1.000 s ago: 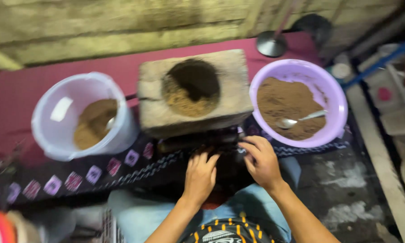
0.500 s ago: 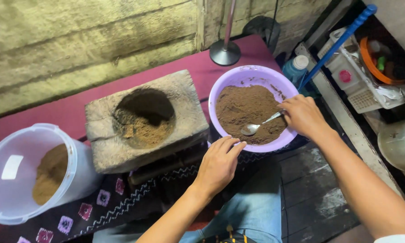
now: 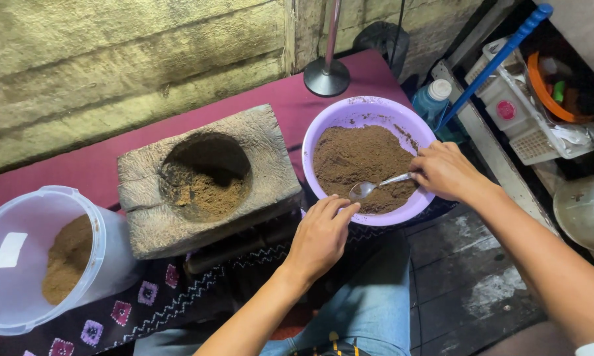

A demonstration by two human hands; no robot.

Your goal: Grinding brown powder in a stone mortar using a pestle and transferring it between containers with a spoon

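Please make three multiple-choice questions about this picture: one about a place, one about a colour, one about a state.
1. Where does the metal spoon lie?
A. in the purple bowl
B. in the clear tub
C. in the stone mortar

2. What colour is the cloth under the mortar?
A. green
B. dark red
C. white

3. What does the right hand do?
A. lies flat on the floor
B. lifts the tub
C. holds the spoon handle

Answers: 1 A, the spoon rests on the brown powder in the purple bowl. 2 B, dark red cloth shows beside the stone mortar. 3 C, its fingers close round the handle.
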